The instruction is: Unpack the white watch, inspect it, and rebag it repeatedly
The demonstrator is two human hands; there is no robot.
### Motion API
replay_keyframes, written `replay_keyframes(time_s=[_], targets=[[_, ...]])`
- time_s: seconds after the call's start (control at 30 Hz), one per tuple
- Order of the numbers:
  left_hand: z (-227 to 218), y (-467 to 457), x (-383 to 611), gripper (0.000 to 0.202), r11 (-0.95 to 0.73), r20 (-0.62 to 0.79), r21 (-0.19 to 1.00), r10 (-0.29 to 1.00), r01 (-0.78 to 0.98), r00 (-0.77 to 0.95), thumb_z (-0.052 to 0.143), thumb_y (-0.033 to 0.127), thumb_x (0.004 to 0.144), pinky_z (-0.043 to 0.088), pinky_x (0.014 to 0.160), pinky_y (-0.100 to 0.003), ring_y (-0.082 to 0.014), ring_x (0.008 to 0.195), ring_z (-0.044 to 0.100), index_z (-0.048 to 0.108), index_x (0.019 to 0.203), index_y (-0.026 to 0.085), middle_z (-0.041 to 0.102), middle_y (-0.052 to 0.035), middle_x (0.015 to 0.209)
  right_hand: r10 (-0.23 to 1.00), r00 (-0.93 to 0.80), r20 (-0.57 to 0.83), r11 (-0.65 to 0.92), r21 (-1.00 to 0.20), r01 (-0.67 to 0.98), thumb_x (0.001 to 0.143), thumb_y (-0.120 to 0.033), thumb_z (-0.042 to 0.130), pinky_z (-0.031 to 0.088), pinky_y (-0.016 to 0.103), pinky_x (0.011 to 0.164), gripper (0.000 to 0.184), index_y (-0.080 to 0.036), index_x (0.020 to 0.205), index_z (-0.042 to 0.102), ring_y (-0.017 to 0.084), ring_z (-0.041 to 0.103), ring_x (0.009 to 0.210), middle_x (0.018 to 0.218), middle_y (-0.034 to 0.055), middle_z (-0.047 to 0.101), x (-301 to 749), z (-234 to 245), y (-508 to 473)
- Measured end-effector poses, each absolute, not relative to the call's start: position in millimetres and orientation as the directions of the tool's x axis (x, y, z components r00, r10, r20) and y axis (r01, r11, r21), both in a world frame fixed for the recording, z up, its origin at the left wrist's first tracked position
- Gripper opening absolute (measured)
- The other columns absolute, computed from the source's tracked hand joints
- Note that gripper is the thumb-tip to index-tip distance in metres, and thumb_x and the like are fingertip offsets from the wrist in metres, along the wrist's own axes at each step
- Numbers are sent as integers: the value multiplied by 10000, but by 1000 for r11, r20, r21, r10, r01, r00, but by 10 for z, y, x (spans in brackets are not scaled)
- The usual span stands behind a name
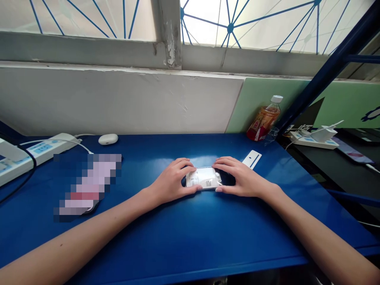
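A small white packet in shiny clear plastic (204,178) lies on the blue desk (190,233), with a tiny square code printed near its lower edge. Its left end is between the thumb and fingers of my left hand (172,180). At the other end my right hand (243,178) grips it the same way, thumb at the near edge and fingertips at the far edge. Both hands rest low over the desk. Just behind my right hand is a flat white card with a dark stripe (253,159), partly covered by that hand.
On the left lie a phone with a blurred-out screen (92,182), a white earbud case (108,139) and a white power strip (59,144) with cables. A drink bottle (263,120) leans at the back right, near a blue metal post (320,75). Another power strip (314,140) sits beyond it.
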State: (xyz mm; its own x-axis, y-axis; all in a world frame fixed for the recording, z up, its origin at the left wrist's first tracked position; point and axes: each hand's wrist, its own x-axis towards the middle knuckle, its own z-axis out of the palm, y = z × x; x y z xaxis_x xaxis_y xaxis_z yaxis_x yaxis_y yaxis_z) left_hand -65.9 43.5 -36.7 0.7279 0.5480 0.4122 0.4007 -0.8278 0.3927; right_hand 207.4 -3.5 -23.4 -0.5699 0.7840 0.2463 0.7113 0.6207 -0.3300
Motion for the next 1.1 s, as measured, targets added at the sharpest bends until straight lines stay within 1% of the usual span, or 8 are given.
replay_keyframes(time_s=[0.07, 0.13, 0.33, 0.43, 0.5, 0.67, 0.83, 1.1], targets=[[-364, 432, -659, 408, -828, 414, 394, 547, 399, 728, 730, 475, 829, 503, 997, -467, -315, 1170, 589, 690, 1094, 169, 697, -123, 1113, 784, -569, 250, 621, -325, 713, 787, -618, 707, 465, 526, 1048, 747, -146, 1349, 568, 358, 526, 1283, 1350, 197, 597, 2102, -253, -39], [-358, 431, -661, 430, -828, 407, 387, 548, 406, 731, 727, 481, 833, 497, 1001, -465, -317, 1183, 582, 679, 1115, 161, 692, -133, 1131, 786, -568, 246, 619, -325, 715, 759, -633, 725, 453, 534, 1064, 790, -150, 1360, 555, 363, 508, 1305, 1382, 200, 573, 2121, -242, -42], [-307, 440, -678, 558, -814, 347, 369, 569, 449, 746, 704, 591, 819, 499, 984, -466, -322, 1167, 592, 643, 1184, 174, 671, -137, 1195, 802, -549, 235, 596, -373, 711, 741, -617, 748, 480, 505, 1045, 742, -176, 1315, 587, 349, 540, 1272, 1315, 174, 616, 2138, -192, -63], [-278, 448, -684, 700, -817, 308, 338, 565, 468, 765, 710, 668, 770, 476, 1006, -491, -345, 1192, 572, 615, 1229, 148, 650, -160, 1239, 822, -521, 229, 568, -401, 719, 736, -614, 755, 499, 490, 1023, 754, -168, 1317, 578, 337, 566, 1232, 1313, 178, 608, 2138, -216, -70], [-267, 451, -687, 753, -811, 273, 325, 573, 487, 773, 704, 684, 765, 461, 1025, -499, -353, 1218, 550, 592, 1260, 128, 627, -177, 1275, 833, -505, 227, 552, -407, 728, 730, -617, 758, 502, 493, 1018, 774, -164, 1328, 567, 338, 566, 1226, 1321, 182, 599, 2138, -238, -72], [-284, 442, -686, 769, -772, 230, 332, 624, 543, 747, 681, 673, 787, 438, 1055, -521, -374, 1282, 497, 561, 1301, 114, 569, -199, 1350, 837, -497, 229, 546, -416, 728, 730, -624, 752, 518, 488, 992, 771, -182, 1331, 563, 340, 580, 1202, 1310, 174, 596, 2141, -263, -73], [-335, 432, -685, 746, -758, 246, 364, 638, 541, 729, 697, 673, 769, 409, 1085, -537, -377, 1296, 489, 564, 1280, 147, 581, -174, 1337, 839, -492, 232, 542, -413, 731, 745, -604, 750, 519, 492, 993, 749, -179, 1331, 557, 341, 577, 1203, 1314, 177, 588, 2137, -270, -81], [-305, 448, -734, 814, -741, 212, 420, 642, 524, 737, 749, 667, 723, 401, 1107, -528, -376, 1331, 463, 550, 1305, 134, 557, -182, 1374, 835, -498, 232, 549, -413, 727, 746, -578, 760, 523, 500, 980, 735, -183, 1330, 556, 344, 584, 1189, 1298, 180, 596, 2133, -252, -80]])
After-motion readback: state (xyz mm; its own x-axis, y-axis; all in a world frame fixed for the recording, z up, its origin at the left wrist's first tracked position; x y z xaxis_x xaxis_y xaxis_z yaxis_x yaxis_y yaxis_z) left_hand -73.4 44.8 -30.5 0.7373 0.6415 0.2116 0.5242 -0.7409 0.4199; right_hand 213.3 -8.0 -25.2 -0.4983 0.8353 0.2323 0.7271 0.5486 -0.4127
